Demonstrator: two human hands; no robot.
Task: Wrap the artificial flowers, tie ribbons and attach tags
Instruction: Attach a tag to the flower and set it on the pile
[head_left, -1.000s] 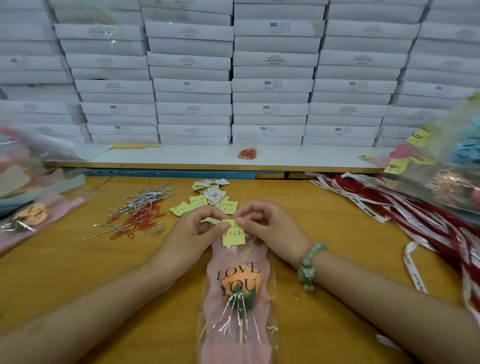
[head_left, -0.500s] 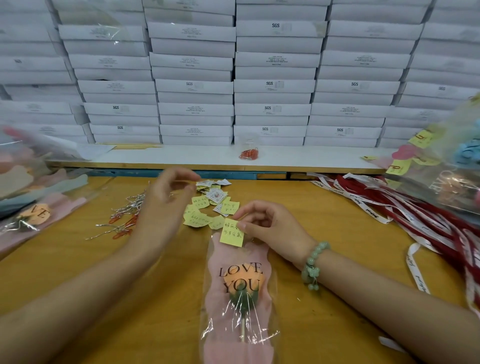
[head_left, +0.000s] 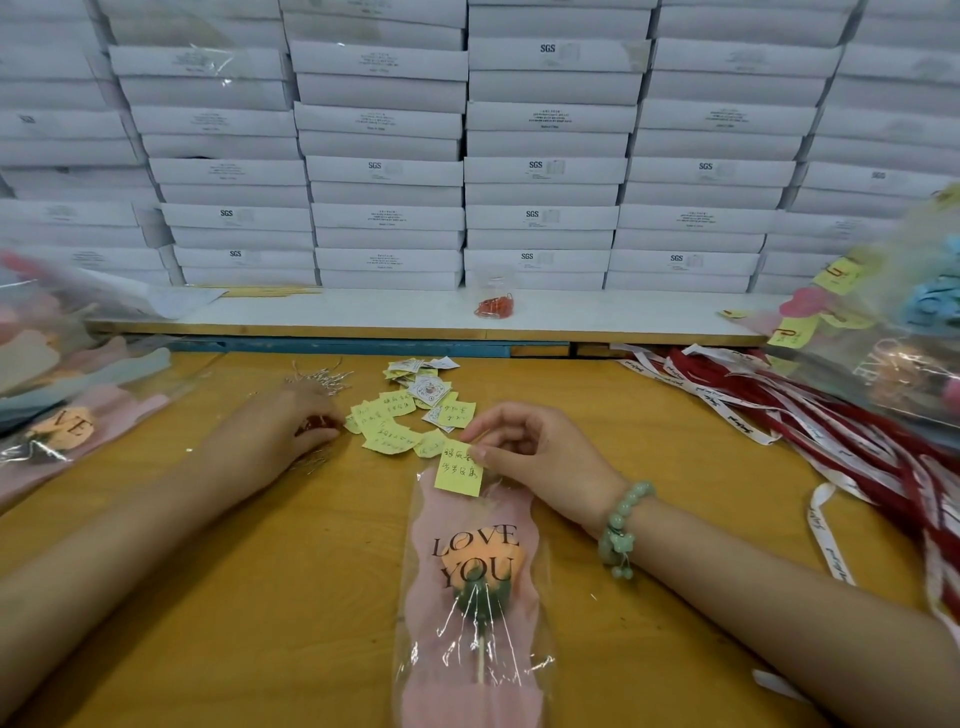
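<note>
1. Nearest, the wrapped flower (head_left: 475, 587) lies on the wooden table (head_left: 260, 597) with its stem toward the person: an orange bloom in a pink and clear sleeve printed LOVE YOU
2. At the sleeve's far end the right hand (head_left: 540, 457), with a green bead bracelet (head_left: 621, 525) on its wrist, pinches a yellow tag (head_left: 460, 472) between thumb and forefinger against the sleeve's top edge
3. The left hand (head_left: 291, 426) is off to the left, well apart from the flower, with its fingers bent down over a heap of paper clips (head_left: 322, 376); it is blurred, so I cannot tell whether it grips one
4. Just beyond, between the hands, loose tags (head_left: 405, 415) lie scattered
5. Red and white ribbons (head_left: 779, 415) trail along the right side, and more sleeved flowers (head_left: 62, 415) lie at the left edge
6. Farthest, a small bag of red clips (head_left: 496, 304) sits on a white shelf (head_left: 363, 312) in front of stacked white boxes (head_left: 540, 171)
</note>
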